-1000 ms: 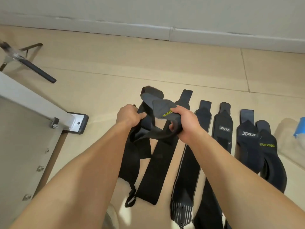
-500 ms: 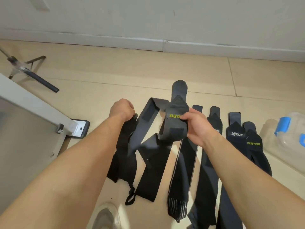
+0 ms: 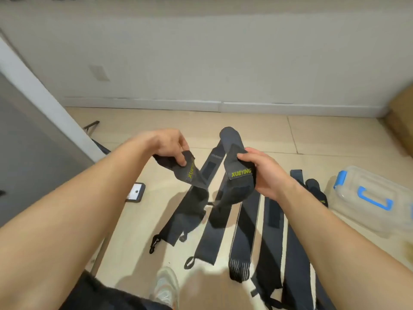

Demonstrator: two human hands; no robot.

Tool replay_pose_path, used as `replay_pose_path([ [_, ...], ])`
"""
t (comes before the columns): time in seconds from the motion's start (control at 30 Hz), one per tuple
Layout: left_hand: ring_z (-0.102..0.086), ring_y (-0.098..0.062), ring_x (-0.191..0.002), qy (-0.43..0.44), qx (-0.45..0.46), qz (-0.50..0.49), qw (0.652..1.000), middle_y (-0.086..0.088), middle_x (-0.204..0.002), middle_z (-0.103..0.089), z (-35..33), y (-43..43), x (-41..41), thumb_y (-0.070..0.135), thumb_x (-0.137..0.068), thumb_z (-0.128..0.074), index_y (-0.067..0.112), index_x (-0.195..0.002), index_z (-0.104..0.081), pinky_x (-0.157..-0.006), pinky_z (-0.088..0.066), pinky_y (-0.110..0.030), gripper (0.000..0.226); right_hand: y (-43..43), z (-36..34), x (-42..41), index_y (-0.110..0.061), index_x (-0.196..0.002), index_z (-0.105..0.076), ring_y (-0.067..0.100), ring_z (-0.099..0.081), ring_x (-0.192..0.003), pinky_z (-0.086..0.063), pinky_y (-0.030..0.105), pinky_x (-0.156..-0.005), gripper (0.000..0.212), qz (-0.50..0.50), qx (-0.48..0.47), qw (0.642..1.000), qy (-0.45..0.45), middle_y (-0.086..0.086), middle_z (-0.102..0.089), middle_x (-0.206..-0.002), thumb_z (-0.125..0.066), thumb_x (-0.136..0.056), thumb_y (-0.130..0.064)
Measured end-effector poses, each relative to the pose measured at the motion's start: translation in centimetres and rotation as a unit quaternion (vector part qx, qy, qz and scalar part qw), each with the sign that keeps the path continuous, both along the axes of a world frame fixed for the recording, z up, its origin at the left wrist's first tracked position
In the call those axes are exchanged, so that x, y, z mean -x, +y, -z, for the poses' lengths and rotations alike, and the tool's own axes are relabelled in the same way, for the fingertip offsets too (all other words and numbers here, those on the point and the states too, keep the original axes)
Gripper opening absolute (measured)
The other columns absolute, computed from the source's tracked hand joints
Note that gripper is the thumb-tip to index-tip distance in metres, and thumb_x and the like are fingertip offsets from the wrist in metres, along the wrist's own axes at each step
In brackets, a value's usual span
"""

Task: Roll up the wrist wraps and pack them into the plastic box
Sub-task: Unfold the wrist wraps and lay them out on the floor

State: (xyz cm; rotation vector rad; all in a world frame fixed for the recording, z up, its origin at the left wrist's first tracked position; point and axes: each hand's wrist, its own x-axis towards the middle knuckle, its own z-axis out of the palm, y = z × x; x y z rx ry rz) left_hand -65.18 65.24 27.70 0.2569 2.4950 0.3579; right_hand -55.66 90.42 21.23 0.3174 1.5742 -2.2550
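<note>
I hold two dark wrist wraps with yellow XUEYING labels above the floor. My left hand (image 3: pixel 171 145) pinches the top end of the left wrap (image 3: pixel 190 198), whose tail hangs to the floor. My right hand (image 3: pixel 262 172) grips the right wrap (image 3: pixel 237 182) at its label, its upper end sticking up above my fingers. Several more black wraps (image 3: pixel 245 231) lie flat in a row on the floor. The clear plastic box (image 3: pixel 371 206) with blue latches sits closed at the right.
A grey panel on a metal frame (image 3: pixel 33 113) stands at the left, its foot plate (image 3: pixel 135 193) on the floor. A white wall and skirting run along the back. A cardboard box (image 3: pixel 402 117) is at far right. My shoe (image 3: pixel 166 285) is below.
Both hands have risen and moved apart, separating the two wraps; the left hand now lifts its own wrap off the floor. The camera has tilted up, showing more wall and the box.
</note>
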Motion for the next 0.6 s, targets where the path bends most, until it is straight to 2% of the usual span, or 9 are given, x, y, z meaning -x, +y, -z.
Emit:
replay_pose_path([
  [0.07,-0.069,-0.014,-0.071,0.01,-0.007,0.045,0.999,0.007,-0.083,-0.076,-3.6,1.0,-2.2,0.015,-0.078,-0.085,0.023,-0.093,-0.073,-0.068,-0.056,-0.027,0.021,0.4,-2.9,-1.9,-0.006,-0.126,-0.065,0.029,-0.071,-0.105,-0.054,0.044,-0.096,0.031,-0.031,-0.006,0.999,0.028,0.013,-0.074,-0.115,-0.065,-0.095,-0.012],
  [0.17,-0.068,-0.01,-0.071,0.022,-0.031,0.101,0.994,0.015,-0.077,-0.074,-8.4,3.1,-5.5,0.013,-0.079,-0.084,0.028,-0.089,-0.074,-0.073,-0.056,-0.028,0.021,0.6,-6.6,-4.4,-0.003,-0.123,-0.067,0.029,-0.07,-0.107,-0.051,0.044,-0.102,0.033,-0.082,-0.041,0.991,0.102,0.014,-0.073,-0.113,-0.069,-0.091,-0.012],
  [0.23,-0.066,-0.004,-0.069,0.044,-0.049,0.12,0.99,0.02,-0.072,-0.072,-10.9,4.3,-7.3,0.014,-0.078,-0.086,0.031,-0.082,-0.075,-0.072,-0.056,-0.023,0.021,0.7,-8.3,-5.6,0.0,-0.126,-0.065,0.03,-0.067,-0.111,-0.047,0.043,-0.106,0.043,-0.096,-0.055,0.984,0.136,0.019,-0.071,-0.118,-0.07,-0.086,-0.015],
  [0.3,-0.066,-0.004,-0.066,0.063,-0.08,0.128,0.986,0.017,-0.071,-0.072,-12.6,5.2,-8.8,0.015,-0.076,-0.088,0.028,-0.078,-0.075,-0.066,-0.054,-0.018,0.019,0.8,-9.3,-6.7,0.0,-0.129,-0.063,0.03,-0.065,-0.112,-0.044,0.046,-0.109,0.047,-0.114,-0.067,0.979,0.152,0.02,-0.069,-0.121,-0.068,-0.086,-0.017],
  [0.37,-0.065,-0.002,-0.061,0.075,-0.117,0.13,0.982,0.016,-0.067,-0.071,-13.9,5.8,-10.0,0.013,-0.074,-0.088,0.025,-0.077,-0.075,-0.061,-0.054,-0.016,0.018,0.9,-10.1,-7.9,-0.003,-0.124,-0.066,0.027,-0.066,-0.109,-0.046,0.044,-0.105,0.04,-0.12,-0.081,0.974,0.175,0.013,-0.071,-0.116,-0.066,-0.088,-0.018],
  [0.43,-0.061,0.002,-0.058,0.101,-0.161,0.118,0.975,0.017,-0.068,-0.07,-14.4,6.2,-10.8,0.012,-0.075,-0.087,0.026,-0.083,-0.075,-0.059,-0.05,-0.014,0.02,1.1,-10.4,-9.0,-0.011,-0.113,-0.07,0.023,-0.069,-0.103,-0.052,0.035,-0.097,0.028,-0.085,-0.079,0.972,0.202,0.008,-0.074,-0.107,-0.067,-0.087,-0.016],
  [0.5,-0.062,0.002,-0.062,0.139,-0.265,0.049,0.953,0.009,-0.082,-0.072,-13.8,6.9,-11.4,0.011,-0.077,-0.085,0.023,-0.105,-0.073,-0.063,-0.051,-0.017,0.033,1.7,-10.6,-9.9,-0.013,-0.108,-0.071,0.022,-0.071,-0.097,-0.056,0.033,-0.09,0.022,-0.03,-0.055,0.975,0.215,0.008,-0.076,-0.103,-0.068,-0.086,-0.013],
  [0.57,-0.067,-0.006,-0.07,0.135,-0.402,-0.108,0.899,0.0,-0.099,-0.071,-12.3,7.9,-12.3,0.02,-0.081,-0.086,0.02,-0.127,-0.057,-0.067,-0.056,-0.027,0.054,2.5,-10.7,-10.7,-0.01,-0.11,-0.07,0.024,-0.072,-0.097,-0.058,0.038,-0.092,0.022,0.013,-0.021,0.976,0.215,0.011,-0.075,-0.106,-0.07,-0.089,-0.01],
  [0.6,-0.069,-0.011,-0.072,0.102,-0.445,-0.198,0.867,-0.003,-0.108,-0.069,-11.4,8.3,-12.9,0.031,-0.082,-0.085,0.02,-0.133,-0.049,-0.068,-0.059,-0.03,0.063,2.9,-10.7,-11.0,-0.008,-0.112,-0.069,0.026,-0.072,-0.1,-0.057,0.041,-0.096,0.023,0.033,-0.007,0.978,0.208,0.013,-0.075,-0.108,-0.07,-0.09,-0.01],
])
